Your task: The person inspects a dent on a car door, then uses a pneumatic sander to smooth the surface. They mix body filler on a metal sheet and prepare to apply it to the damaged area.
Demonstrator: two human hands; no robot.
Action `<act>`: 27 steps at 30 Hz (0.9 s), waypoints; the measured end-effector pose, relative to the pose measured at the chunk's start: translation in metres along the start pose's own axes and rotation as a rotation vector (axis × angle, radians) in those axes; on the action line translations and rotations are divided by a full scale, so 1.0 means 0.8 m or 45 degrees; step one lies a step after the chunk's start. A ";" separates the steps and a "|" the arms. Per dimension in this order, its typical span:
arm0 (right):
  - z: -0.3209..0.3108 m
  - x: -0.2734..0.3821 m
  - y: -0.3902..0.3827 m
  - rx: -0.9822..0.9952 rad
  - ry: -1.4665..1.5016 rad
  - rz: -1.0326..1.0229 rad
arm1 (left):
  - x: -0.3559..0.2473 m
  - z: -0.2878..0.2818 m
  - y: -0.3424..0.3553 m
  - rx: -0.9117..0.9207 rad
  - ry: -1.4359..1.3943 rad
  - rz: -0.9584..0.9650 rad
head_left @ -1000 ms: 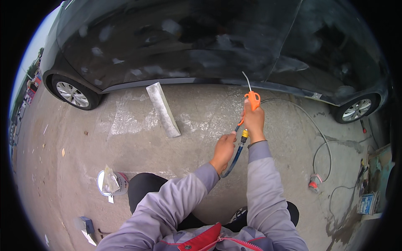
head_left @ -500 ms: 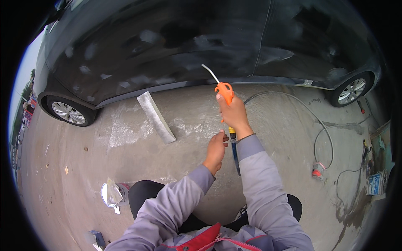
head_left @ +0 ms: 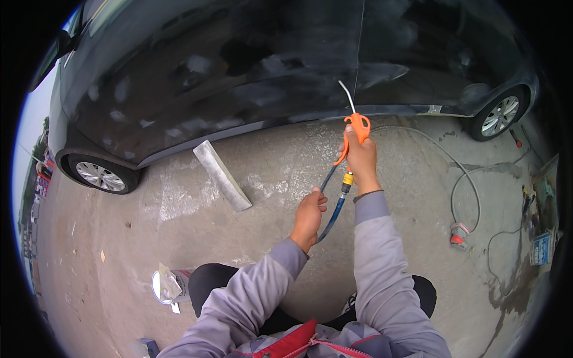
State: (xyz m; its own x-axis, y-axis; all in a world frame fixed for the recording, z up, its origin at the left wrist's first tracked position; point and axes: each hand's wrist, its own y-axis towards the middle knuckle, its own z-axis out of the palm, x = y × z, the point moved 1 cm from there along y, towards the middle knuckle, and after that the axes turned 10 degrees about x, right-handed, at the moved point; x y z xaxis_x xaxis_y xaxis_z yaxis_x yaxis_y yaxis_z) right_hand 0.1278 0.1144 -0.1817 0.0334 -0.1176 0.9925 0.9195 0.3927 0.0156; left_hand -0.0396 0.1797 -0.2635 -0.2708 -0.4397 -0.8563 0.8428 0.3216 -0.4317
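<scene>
My right hand (head_left: 362, 156) is wrapped round an orange air blow gun (head_left: 360, 126). Its thin, bent metal nozzle points up toward the lower door panels of a dark car (head_left: 250, 65), apart from them. A yellow coupling (head_left: 347, 179) joins the gun to a blue air hose (head_left: 334, 216), which hangs in a loop. To the left of that loop is my left hand (head_left: 308, 216), fingers loosely bent and apart; part of the hose passes out of sight behind it. Pale sanded patches and dull smears mark the car's side.
A long pale strip-like panel (head_left: 221, 176) lies on the concrete floor left of centre. By my left knee stands a can (head_left: 182, 283) with a scraper-like piece on top. At right are a grey hose (head_left: 471, 173), a red-and-grey tool (head_left: 459, 237) and a blue-white bucket (head_left: 542, 249).
My right hand has moved the blow gun to the right, toward the gap between the doors. More of the hose loop shows now. My left hand has stayed nearly in place.
</scene>
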 end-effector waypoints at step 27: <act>0.075 -0.018 -0.029 0.375 -0.217 0.024 | -0.014 -0.010 -0.009 0.006 -0.056 -0.030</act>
State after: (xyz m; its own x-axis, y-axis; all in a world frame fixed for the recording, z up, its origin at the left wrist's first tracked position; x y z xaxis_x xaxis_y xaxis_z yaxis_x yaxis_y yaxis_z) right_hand 0.0824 0.1619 -0.1891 -0.0396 0.0362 0.9986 0.7661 0.6427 0.0071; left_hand -0.0465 0.1886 -0.2533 -0.2703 -0.4835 -0.8326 0.8387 0.3064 -0.4502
